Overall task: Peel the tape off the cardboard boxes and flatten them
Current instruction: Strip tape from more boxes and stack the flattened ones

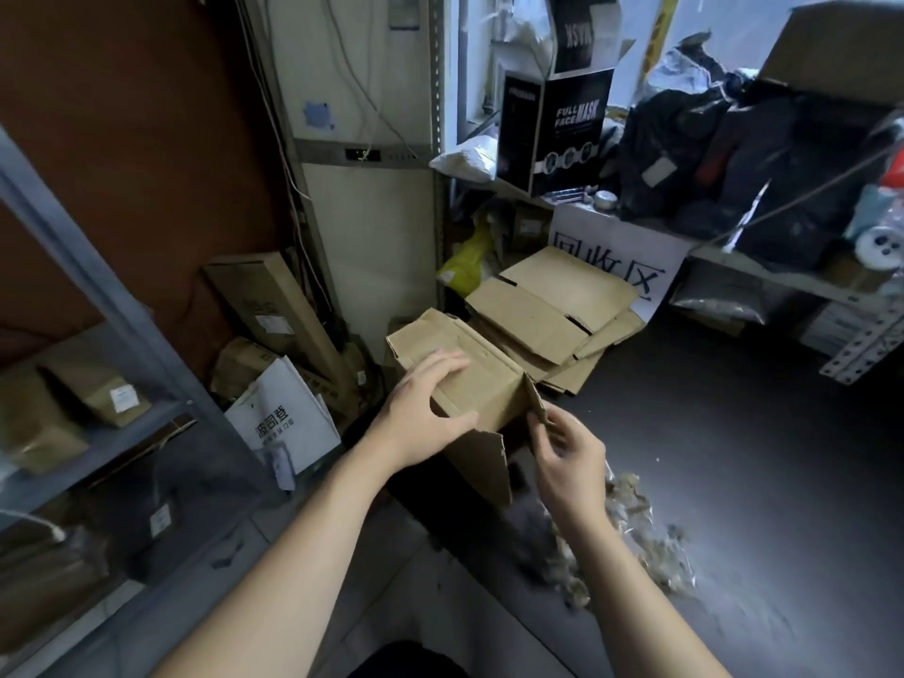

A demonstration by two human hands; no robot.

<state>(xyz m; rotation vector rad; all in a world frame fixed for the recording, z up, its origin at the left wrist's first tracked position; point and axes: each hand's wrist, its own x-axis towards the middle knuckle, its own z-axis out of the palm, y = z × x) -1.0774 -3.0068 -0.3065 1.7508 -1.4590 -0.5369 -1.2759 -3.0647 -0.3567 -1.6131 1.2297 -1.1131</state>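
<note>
My two hands are on one cardboard box (482, 384), just before a stack of flattened boxes (548, 310) on the floor: left hand (430, 408) grips its top, fingers spread; right hand (567, 457) pinches one flap (534, 401) edge; one crumpled tape heap (636, 526) lies beside

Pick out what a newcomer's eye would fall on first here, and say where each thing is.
At centre, the left hand grips a cardboard box while the right hand pinches its flap. Behind lies a stack of flattened boxes, and above them stands a black mask carton.
</note>
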